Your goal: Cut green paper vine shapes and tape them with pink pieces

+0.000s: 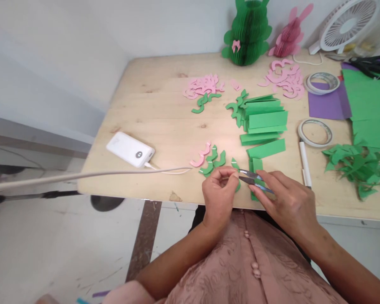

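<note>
My left hand [220, 192] pinches a small green paper cut-out [234, 165] at the near edge of the wooden table [158, 109]. My right hand [288, 200] grips metal tweezers [251, 176] whose tips point left at that cut-out. Both hands hover over a folded green strip [257, 165]. Just to the left lie a few green curved cut-outs [215, 159] and pink ones [201, 157].
A white power bank [129, 149] with a cable lies at the left. Stacked green strips [264, 120], pink cut-out piles [204, 85], two tape rolls [315, 132], a white pen [305, 162], green scraps [357, 166], purple paper, scissors [372, 65], a fan and paper figures [248, 31] fill the right and back.
</note>
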Tool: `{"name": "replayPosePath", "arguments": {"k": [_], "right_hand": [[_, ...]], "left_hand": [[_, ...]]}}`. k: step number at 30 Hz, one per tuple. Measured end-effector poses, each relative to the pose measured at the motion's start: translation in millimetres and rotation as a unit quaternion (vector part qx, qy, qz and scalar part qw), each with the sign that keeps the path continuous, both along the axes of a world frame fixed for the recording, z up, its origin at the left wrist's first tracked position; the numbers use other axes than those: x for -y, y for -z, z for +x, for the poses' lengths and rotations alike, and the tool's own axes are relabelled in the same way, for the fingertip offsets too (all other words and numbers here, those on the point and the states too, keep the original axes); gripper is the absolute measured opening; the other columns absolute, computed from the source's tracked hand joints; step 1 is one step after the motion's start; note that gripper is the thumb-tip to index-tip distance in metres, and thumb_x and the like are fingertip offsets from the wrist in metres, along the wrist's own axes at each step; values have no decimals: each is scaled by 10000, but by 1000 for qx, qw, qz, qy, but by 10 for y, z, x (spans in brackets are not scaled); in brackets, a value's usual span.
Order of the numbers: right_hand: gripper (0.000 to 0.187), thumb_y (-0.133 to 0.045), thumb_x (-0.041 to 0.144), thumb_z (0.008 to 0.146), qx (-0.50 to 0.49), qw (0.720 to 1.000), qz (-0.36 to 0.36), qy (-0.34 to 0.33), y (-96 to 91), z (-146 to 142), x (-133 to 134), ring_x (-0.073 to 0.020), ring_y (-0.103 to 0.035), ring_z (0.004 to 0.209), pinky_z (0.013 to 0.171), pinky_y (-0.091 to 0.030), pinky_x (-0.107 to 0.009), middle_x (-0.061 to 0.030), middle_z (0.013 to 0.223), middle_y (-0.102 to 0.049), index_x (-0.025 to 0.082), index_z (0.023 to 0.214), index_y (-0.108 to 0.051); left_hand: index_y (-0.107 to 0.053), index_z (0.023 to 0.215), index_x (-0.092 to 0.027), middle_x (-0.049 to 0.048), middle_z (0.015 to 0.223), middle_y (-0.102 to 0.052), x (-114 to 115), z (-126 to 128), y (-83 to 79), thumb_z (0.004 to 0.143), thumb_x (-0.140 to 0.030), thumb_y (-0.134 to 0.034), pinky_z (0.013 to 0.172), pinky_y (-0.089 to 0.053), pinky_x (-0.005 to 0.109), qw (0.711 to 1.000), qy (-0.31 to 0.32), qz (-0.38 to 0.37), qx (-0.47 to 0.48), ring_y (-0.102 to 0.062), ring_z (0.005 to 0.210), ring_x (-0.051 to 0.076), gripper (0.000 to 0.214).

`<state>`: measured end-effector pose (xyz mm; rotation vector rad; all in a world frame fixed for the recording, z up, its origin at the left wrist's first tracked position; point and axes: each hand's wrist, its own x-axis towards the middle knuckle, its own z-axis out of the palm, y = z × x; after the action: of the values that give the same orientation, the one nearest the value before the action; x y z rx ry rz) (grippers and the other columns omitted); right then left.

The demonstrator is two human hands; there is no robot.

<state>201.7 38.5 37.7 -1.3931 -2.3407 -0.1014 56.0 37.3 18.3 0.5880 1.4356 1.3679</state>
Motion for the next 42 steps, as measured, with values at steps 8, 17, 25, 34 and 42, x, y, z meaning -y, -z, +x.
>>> {"name": "replayPosePath", "arguments": {"k": [8, 17, 25, 34, 42], "right_hand": [[261, -610, 368, 886, 35, 999, 30, -7, -3, 14, 3, -145, -614, 628, 570, -352, -281, -28, 801, -708, 147, 1016, -660], [261, -623, 360, 876, 49, 997, 56, -20, -5, 24, 0, -149, -571, 599, 578, -354, -283, -36, 816, -718, 143, 1014, -666], [267, -613, 372, 880, 60, 996, 62, -30, -19, 21, -13, -151, -546, 587, 579, -342, -285, -34, 805, -717, 145, 1007, -674], [260, -604, 372, 885, 66, 996, 55, -22, -14, 4, -19, -150, -552, 593, 581, -348, -285, -25, 794, -708, 150, 1001, -678], [255, -604, 368, 886, 68, 996, 53, -19, -22, 31, -19, -137, -548, 583, 576, -342, -283, -23, 769, -694, 147, 989, -677]], "left_hand": [[-695, 721, -155, 31, 775, -675, 7, -50, 10, 678, -239, -691, 643, -467, 236, 999, 34, -8, -10, -585, 679, 124, 95], [-688, 686, -151, -8, 689, -639, -6, -33, -60, 642, -250, -723, 580, -416, 217, 998, 29, -49, 39, -506, 563, 75, 114], [-655, 610, -153, 7, 733, -649, -20, -23, -21, 628, -188, -690, 640, -440, 229, 999, 13, -45, 20, -554, 638, 98, 53], [-622, 576, -156, 31, 846, -623, -10, 3, 10, 632, -154, -660, 640, -458, 216, 1000, -8, 1, -7, -598, 790, 134, 67], [-704, 709, -162, 42, 853, -636, 32, -50, 59, 695, -241, -690, 708, -469, 245, 999, 25, -1, -20, -596, 809, 143, 81]]}}
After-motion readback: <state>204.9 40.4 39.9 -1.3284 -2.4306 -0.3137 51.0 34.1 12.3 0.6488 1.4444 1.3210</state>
